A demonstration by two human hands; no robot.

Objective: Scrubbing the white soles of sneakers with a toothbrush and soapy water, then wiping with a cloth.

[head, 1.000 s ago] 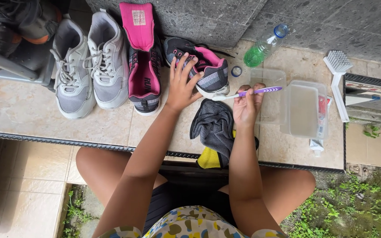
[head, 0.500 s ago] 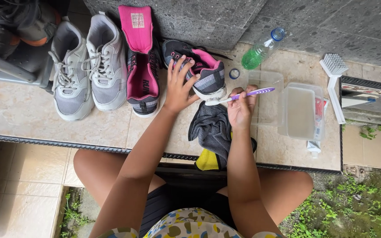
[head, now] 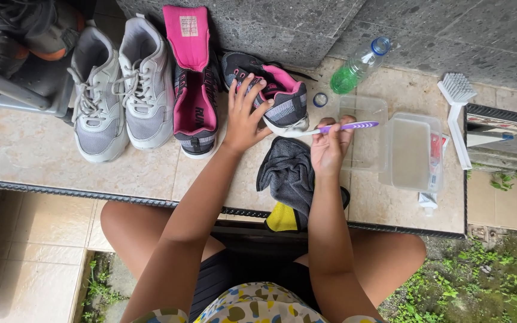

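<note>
pink-and-grey sneaker [head: 276,98] sits toward the back edge of the tiled ledge [head: 43,161], near the middle, toe end pointing right. left hand [head: 245,113] rests on its upper, fingers spread apart and draped over the tongue area, wrist low, forearm coming up from the front edge. right hand [head: 328,146] is closed on a purple toothbrush [head: 342,127], fingers curled together round the handle, brush head at the white sole edge by the toe.

risks, as a judgement: left hand only presses down, it doesn't clamp, so a hard sideways scrub could skid the sneaker toward the clear tub [head: 413,152] just right of it; that tub looks to hold cloudy water, so a knock means a spill. the green-tinted bottle [head: 359,64] lies on its side near the back wall and could roll if bumped. small blue cap [head: 320,99] sits loose just beside the shoe, easy to flick off.

dark grey cloth [head: 291,176] lies under the right wrist, reaching to the front edge. two grey sneakers [head: 121,90] and the pink mate [head: 191,84] sit left. white scrub brush [head: 457,107] lies at the right edge.
</note>
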